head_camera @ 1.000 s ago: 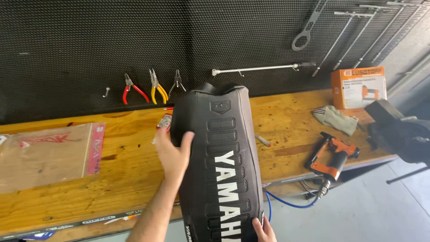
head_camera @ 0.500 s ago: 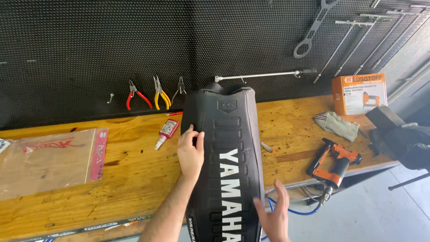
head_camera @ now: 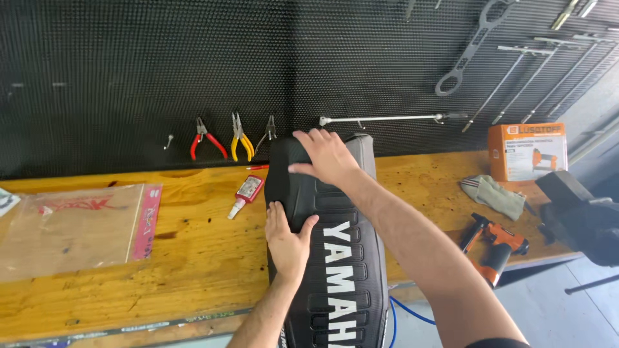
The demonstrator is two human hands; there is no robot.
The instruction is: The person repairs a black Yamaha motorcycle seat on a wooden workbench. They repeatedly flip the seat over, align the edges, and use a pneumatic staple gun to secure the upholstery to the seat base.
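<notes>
A: Since half a second back, right hand [head_camera: 325, 154] has gone from the near edge of the table [head_camera: 193, 258] up to the far end of the black seat cover [head_camera: 342, 258]; left hand [head_camera: 288, 240] has slid down to the cover's left side, mid-length.

B: Hand state?

A: Both flat, fingers spread, palms pressing on the vinyl. Neither is closed around anything. Well apart from each other, one at the far end, one on the flank.

B: Where does the cover sit?

A: Lengthwise across the table, far end near the black pegboard [head_camera: 193, 64], near end hanging past the table's front edge.

B: Step in hand?

A: Reads as smoothing or seating the cover over its base, judging by the flat palms. A next move would call for even pressure along the left edge while the far end stays pinned.

B: Nearby?

A: Small adhesive bottle [head_camera: 245, 193] just left of the cover; orange stapler gun [head_camera: 493, 248] to the right, untouched; pliers [head_camera: 240, 135] hanging behind.
</notes>
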